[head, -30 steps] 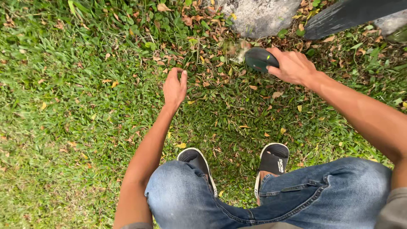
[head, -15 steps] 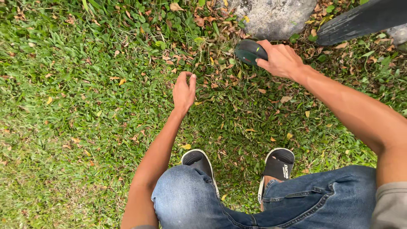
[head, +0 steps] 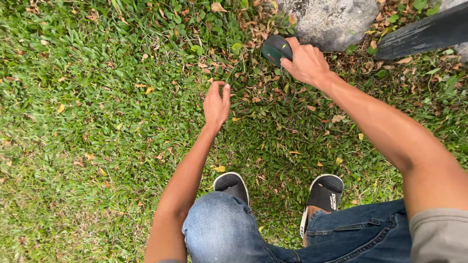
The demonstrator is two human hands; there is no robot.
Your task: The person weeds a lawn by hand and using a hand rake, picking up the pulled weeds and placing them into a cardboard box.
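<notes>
Upper centre of the frame: the right hand (head: 306, 62) wraps its grip around a dark rounded tool handle (head: 276, 48), just beside a grey rock (head: 331, 22). The left hand (head: 217, 103) sits lower and further left, fingers loosely curled and holding nothing, over the grass (head: 97, 122) and dry leaves.

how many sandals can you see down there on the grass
2. The left sandal sits on the grass just ahead of the left knee; the right sandal is beside it, partly covered by the jeans.
</notes>
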